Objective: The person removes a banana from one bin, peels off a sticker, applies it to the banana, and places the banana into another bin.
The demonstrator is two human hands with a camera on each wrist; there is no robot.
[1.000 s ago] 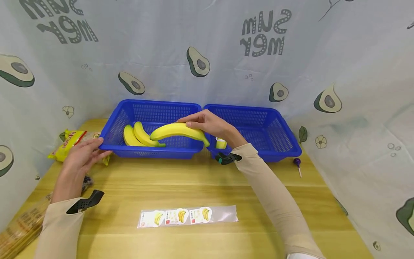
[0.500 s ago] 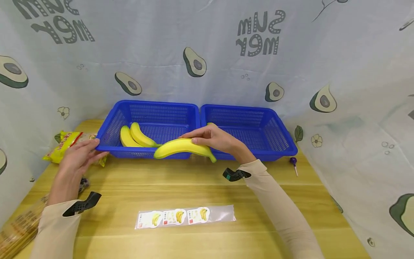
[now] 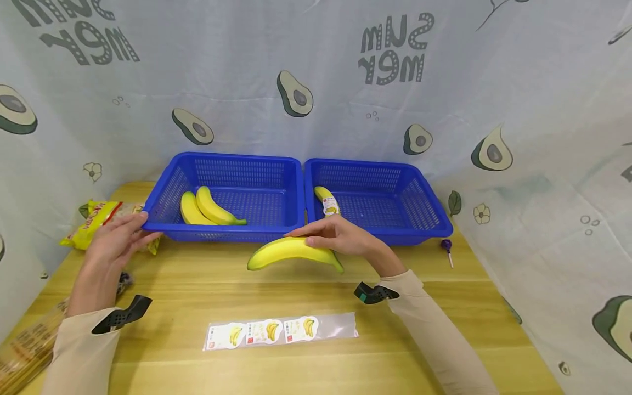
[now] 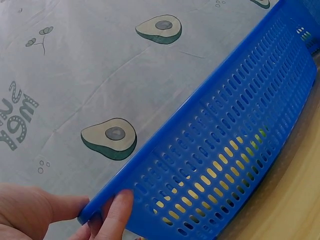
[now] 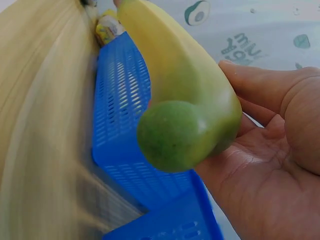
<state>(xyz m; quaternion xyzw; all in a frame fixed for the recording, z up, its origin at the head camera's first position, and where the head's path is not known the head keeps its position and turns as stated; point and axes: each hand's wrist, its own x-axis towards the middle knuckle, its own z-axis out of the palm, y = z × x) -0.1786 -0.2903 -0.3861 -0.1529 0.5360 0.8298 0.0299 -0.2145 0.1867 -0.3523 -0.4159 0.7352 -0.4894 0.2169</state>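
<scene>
The right hand (image 3: 340, 235) holds a banana (image 3: 293, 252), which reaches out from it toward nine o'clock, with the thumb nearest the stem half. Its long axis runs roughly from nine to three, arching toward twelve, with the green stem at three. At six o'clock from it, apart and nearly parallel, lies a clear strip of banana stickers (image 3: 264, 332) on the wood-grain surface (image 3: 276, 373); the right hand is the nearer of the two to both. The left hand (image 3: 114, 241), over at nine, pinches the near corner of the left blue basket (image 3: 222, 235)

Just beyond the banana, toward twelve, the front walls of that basket and the right blue basket (image 3: 357, 176) stand side by side. Two bananas (image 3: 215, 210) rest at the nine-o'clock end of the left one; a labelled banana (image 3: 323, 196) sits at the nine-o'clock end of the right one, partly hidden. A purple lollipop (image 3: 446, 245) lies near three o'clock, a yellow snack bag (image 3: 94, 230) just beside the left hand, and a long brownish packet (image 3: 29, 351) toward eight
</scene>
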